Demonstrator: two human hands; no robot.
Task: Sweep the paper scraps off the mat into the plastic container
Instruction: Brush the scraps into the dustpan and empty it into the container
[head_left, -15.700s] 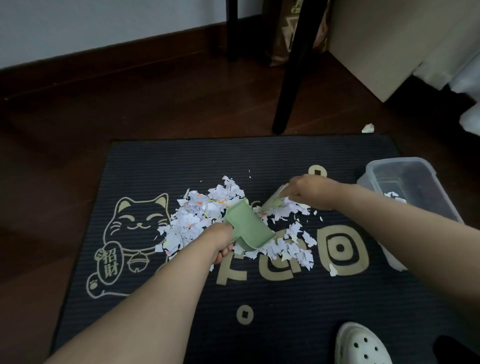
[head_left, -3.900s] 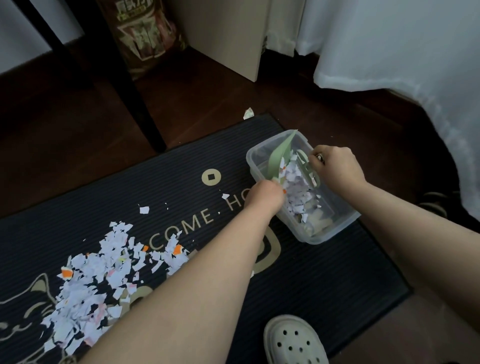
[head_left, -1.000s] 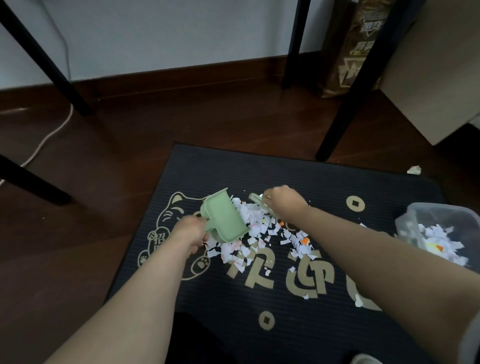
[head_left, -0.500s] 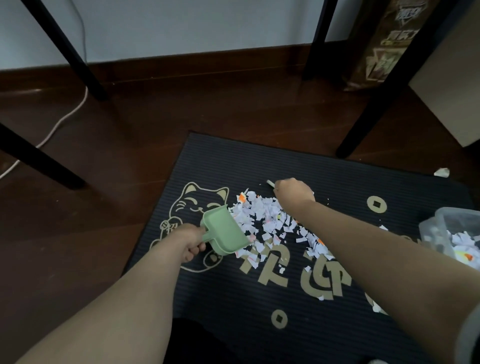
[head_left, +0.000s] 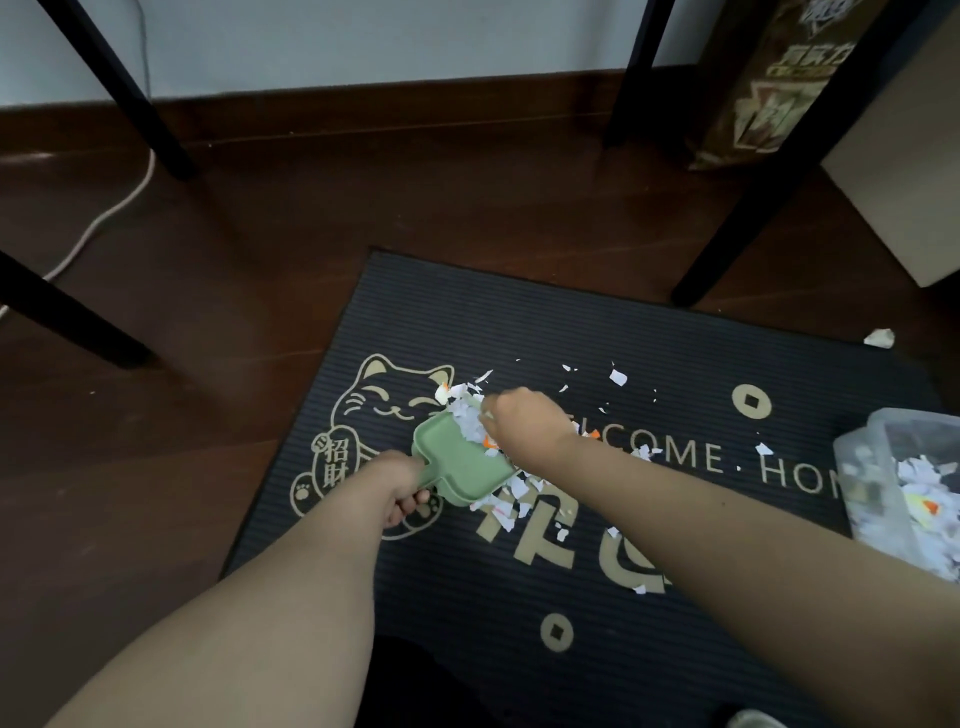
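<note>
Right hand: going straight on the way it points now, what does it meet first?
The paper scraps heaped at the mouth of the green dustpan, right against the right hand; beyond them, probably the pan's floor.

dustpan (head_left: 460, 460) on mat (head_left: 649, 332), container (head_left: 862, 457) right

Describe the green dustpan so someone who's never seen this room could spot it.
Find the black doormat with a gold lucky cat. Beside the cat's face, the left hand grips a pale green dustpan, solid green against the white paper scraps around it.
</note>
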